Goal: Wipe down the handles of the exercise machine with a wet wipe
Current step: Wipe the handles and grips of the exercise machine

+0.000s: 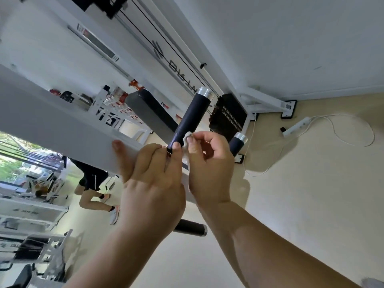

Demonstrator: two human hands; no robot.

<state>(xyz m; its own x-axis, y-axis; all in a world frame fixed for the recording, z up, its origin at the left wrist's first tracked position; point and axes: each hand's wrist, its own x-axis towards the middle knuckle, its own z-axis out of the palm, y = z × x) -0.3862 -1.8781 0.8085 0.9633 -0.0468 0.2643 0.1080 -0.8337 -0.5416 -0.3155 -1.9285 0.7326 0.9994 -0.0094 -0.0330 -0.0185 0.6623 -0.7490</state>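
A dark blue handle (pixel 190 117) with a silver end cap juts up and to the right from the white machine bar (pixel 62 129). My right hand (pixel 209 163) pinches a small white wet wipe (pixel 188 138) against the lower part of this handle. My left hand (pixel 151 177) holds the handle's base where it joins the bar, thumb resting on the bar. A second dark handle (pixel 238 145) shows just right of my right hand, and a third black handle (pixel 191 227) pokes out below my wrists.
The view is tilted. The white machine frame (pixel 268 102) with cables and a black weight stack (pixel 227 117) stands against the wall. A power strip (pixel 296 126) with a white cord lies on the beige floor. Another person (pixel 93 188) and more gym machines are at left.
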